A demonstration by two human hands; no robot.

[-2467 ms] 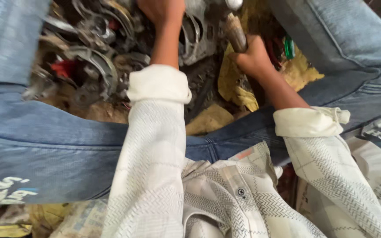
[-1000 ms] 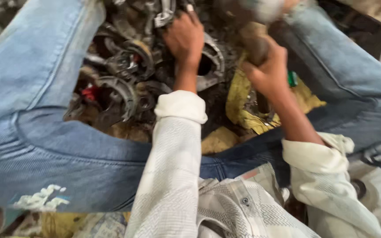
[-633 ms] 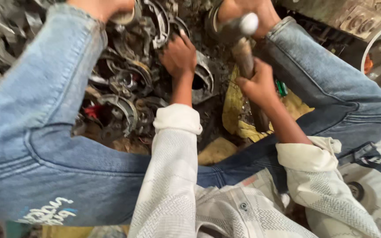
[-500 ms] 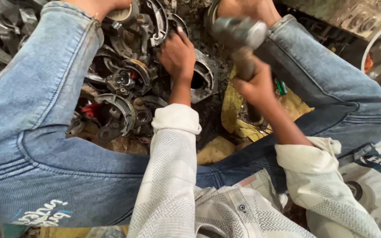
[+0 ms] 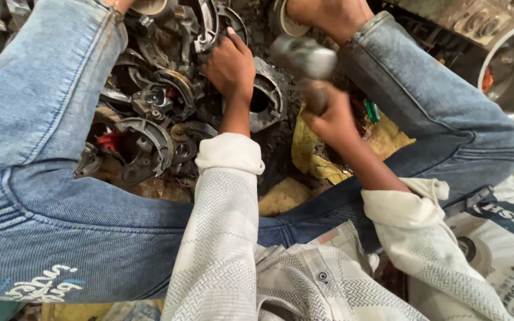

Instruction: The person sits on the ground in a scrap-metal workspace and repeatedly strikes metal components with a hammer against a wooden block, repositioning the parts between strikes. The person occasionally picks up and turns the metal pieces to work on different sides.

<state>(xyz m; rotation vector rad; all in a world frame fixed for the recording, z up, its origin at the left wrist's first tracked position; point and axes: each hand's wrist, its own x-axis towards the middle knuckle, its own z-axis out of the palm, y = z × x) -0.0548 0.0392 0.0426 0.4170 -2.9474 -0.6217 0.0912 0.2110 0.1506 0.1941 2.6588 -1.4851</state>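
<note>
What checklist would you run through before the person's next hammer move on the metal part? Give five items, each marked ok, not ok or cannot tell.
1. Right hand grips the hammer handle: ok.
2. Left hand rests on the round metal part, steadying it: ok.
3. Left-hand fingers clear of the strike spot: cannot tell, the hand lies right beside the hammer head.
4. Hammer head in sharp view: not ok, it is blurred.
5. Ground around the part free of loose pieces: not ok, a heap of curved metal parts lies next to it, between the legs in blue jeans.
</note>
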